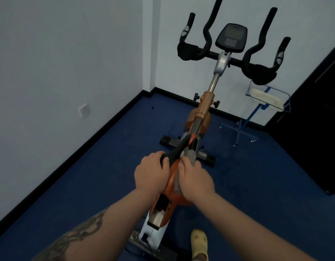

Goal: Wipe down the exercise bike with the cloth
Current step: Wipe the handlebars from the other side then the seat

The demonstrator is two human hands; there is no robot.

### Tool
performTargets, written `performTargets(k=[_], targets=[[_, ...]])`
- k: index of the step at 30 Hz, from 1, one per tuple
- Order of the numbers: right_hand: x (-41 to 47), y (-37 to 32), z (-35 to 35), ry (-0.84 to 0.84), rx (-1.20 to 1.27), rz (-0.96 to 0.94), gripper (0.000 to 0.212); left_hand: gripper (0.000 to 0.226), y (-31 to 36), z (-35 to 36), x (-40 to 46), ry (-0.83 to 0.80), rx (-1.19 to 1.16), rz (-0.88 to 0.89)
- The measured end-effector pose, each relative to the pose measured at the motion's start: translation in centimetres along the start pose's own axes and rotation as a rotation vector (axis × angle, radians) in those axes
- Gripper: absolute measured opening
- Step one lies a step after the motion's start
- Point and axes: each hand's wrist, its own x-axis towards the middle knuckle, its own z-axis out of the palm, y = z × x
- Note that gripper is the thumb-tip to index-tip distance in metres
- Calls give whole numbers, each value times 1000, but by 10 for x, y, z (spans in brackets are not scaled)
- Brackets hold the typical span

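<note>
Two hands meet on the orange frame of the exercise bike (204,108), seen from above and behind. Curled shut, the left hand (150,173) grips a black lever-like part (177,150). The right hand (195,178) lies closed over the grey cloth (189,157), pressing it against the frame just beside the left. A yellow shoe (199,243) stands on the blue floor (87,185).
</note>
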Motion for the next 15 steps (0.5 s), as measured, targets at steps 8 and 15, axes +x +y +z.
performTargets(k=[8, 15], targets=[[16, -4, -9, -20, 16, 69, 48, 36, 0, 1, 3, 17, -2, -3], [-4, -5, 0, 57, 13, 39, 61, 37, 0, 0, 1, 27, -18, 0]])
